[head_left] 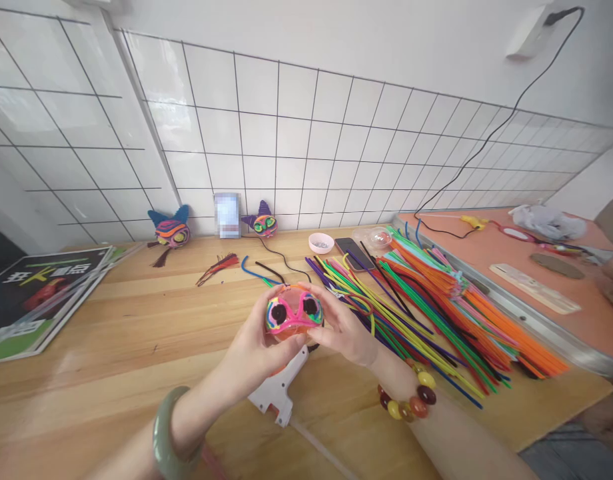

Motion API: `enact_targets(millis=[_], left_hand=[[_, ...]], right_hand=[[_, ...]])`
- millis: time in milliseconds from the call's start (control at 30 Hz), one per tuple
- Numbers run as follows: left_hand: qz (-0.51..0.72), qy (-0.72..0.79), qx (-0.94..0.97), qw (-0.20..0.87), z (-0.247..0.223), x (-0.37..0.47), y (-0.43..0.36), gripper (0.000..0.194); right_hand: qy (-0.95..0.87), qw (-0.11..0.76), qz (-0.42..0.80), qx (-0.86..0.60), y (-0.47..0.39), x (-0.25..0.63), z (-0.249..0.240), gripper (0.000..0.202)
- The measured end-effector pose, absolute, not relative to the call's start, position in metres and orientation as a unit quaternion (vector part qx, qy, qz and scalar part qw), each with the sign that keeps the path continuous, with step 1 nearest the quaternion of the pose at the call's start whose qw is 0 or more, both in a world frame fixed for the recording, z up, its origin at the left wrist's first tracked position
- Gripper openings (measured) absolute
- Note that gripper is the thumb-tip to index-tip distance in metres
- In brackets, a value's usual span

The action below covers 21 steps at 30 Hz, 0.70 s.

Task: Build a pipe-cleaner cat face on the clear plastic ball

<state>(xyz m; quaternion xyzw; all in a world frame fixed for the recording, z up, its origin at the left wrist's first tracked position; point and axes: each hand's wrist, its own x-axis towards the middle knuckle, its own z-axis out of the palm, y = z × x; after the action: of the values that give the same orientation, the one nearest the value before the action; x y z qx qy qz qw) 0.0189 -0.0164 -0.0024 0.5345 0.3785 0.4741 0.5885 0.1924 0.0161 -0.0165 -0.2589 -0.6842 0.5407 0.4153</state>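
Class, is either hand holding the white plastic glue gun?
No: the left hand and right hand hold a round, pink-trimmed craft piece; the glue gun lies on the wooden table.

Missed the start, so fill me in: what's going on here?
A person's left hand and right hand hold a colourful craft piece, its two black spots facing the camera. A glue gun lies on the table near them. Pipe cleaners are spread to the right; a blue-eared head and a purple-eared head are at the back.
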Motion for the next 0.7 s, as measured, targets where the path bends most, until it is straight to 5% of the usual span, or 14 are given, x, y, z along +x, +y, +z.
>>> enact_targets(millis=[700], left_hand=[[0.49, 0.37, 0.528, 0.587, -0.0074, 0.0188, -0.0136, 0.064]], right_hand=[[-0.679, 0.409, 0.547, -0.267, 0.0176, 0.1913, -0.0187, 0.056]])
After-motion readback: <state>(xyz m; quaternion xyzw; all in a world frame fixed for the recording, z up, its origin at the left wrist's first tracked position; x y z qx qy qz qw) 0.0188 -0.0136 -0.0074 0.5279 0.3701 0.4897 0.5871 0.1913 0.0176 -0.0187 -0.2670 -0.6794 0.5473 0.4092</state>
